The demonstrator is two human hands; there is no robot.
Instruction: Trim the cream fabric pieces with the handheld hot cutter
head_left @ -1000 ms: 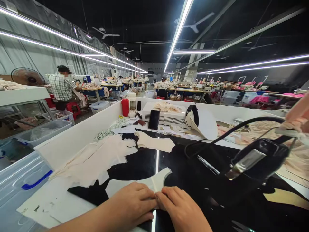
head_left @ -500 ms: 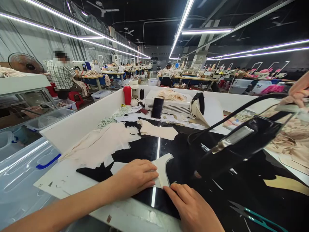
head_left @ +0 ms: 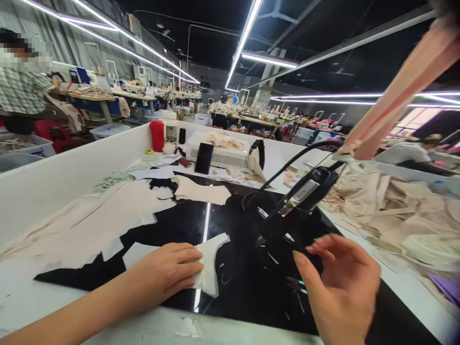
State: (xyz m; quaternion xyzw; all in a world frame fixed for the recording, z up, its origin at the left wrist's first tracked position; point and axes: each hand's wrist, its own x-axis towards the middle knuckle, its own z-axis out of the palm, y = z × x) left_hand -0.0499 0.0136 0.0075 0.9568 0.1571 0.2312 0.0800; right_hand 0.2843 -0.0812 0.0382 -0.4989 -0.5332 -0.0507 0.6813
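The left hand (head_left: 168, 270) lies flat on the folded cream fabric piece (head_left: 210, 261) at the near edge of the black worktop (head_left: 223, 220), holding it down, while the right hand (head_left: 341, 287), open and empty, reaches for the hanging black iron (head_left: 298, 206) just right of it, so pressing looks not yet begun.

Your left hand (head_left: 168, 270) lies flat, palm down, forearm stretched forward; your right hand (head_left: 341, 282) hangs raised, fingers (head_left: 325, 249) loosely curled and parted.

cream fabric piece (head_left: 210, 261), black iron (head_left: 287, 220)
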